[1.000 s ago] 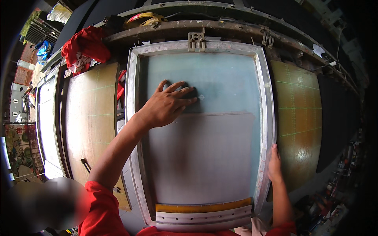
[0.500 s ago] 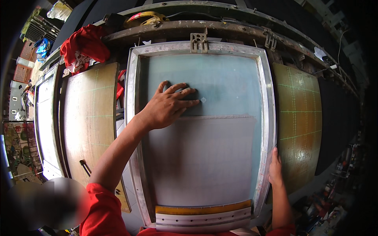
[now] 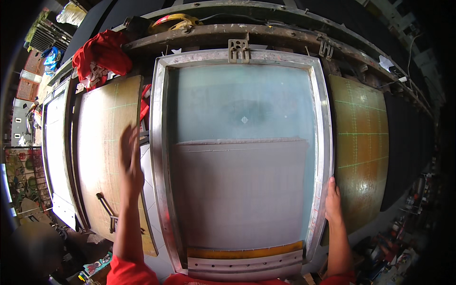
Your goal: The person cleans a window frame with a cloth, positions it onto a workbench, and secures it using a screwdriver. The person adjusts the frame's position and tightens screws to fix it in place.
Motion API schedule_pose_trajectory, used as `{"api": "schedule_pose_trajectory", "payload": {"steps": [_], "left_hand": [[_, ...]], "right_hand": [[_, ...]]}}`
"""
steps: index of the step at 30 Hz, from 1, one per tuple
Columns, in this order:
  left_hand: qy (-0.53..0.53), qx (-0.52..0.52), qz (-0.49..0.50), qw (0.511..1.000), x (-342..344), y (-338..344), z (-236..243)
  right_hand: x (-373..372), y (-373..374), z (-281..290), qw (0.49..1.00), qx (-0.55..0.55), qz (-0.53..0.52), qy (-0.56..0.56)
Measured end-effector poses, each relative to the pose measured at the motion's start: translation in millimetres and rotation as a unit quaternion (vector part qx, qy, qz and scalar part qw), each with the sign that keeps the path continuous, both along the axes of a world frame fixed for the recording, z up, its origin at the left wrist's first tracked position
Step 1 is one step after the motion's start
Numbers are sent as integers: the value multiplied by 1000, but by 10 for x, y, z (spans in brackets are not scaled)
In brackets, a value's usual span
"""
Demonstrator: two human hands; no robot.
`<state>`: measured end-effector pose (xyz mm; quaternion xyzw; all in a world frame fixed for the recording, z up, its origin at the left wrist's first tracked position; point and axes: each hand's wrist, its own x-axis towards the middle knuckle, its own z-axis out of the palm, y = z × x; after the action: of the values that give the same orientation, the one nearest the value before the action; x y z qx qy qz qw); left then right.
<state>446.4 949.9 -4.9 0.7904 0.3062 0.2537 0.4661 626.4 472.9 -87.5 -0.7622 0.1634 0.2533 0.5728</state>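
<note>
A metal-edged screen printing frame (image 3: 160, 142) lies before me. Its mesh is teal in the far part and greyish mauve in the near part, with a pale ink line between them. A small white registration mark shows on the teal. My left hand (image 3: 129, 154), slightly blurred, is off the frame, above the right edge of the left board; its fingers are stretched and it holds nothing. My right hand (image 3: 333, 203) grips the frame's right rail, the thumb along the outside and the other fingers hidden. A squeegee (image 3: 244, 264) with an amber blade rests across the near end.
A metal clamp (image 3: 239, 51) holds the frame's far edge at a long rail (image 3: 275, 33). Boards with green grid lines stand left (image 3: 102, 137) and right (image 3: 361, 152). A red cloth (image 3: 102, 57) hangs at far left. A dark metal tool (image 3: 105, 205) lies on the left board.
My left hand has lifted off the teal mesh and moved left, past the frame's left rail. My right hand stays on the right rail.
</note>
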Motion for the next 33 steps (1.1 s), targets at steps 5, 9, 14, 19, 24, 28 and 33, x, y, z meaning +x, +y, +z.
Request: {"api": "schedule_pose_trajectory", "payload": {"steps": [5, 9, 14, 19, 24, 28, 33], "left_hand": [[115, -170, 41, 978, -1197, -712, -11], [99, -282, -9, 954, -1544, -1082, 11], [95, -333, -15, 938, -1909, -1186, -328], [75, -334, 6, 940, -1840, -1228, -338], [87, -337, -1, 938, -1786, -1213, -289], [82, -337, -2, 938, -1803, -1215, -301], [83, -333, 0, 939, -1835, -1219, -332]], "right_hand": [[-3, 92, 27, 1000, -13, -15, -13], [-6, 92, 33, 999, -31, -24, -20], [22, -53, -46, 999, -39, -3, 21], [15, -31, -71, 999, -34, -4, 8], [19, -22, -55, 1000, -25, -3, 7], [26, -31, -54, 1000, -21, -2, 15], [31, -31, -53, 1000, -1, 3, 17]]}}
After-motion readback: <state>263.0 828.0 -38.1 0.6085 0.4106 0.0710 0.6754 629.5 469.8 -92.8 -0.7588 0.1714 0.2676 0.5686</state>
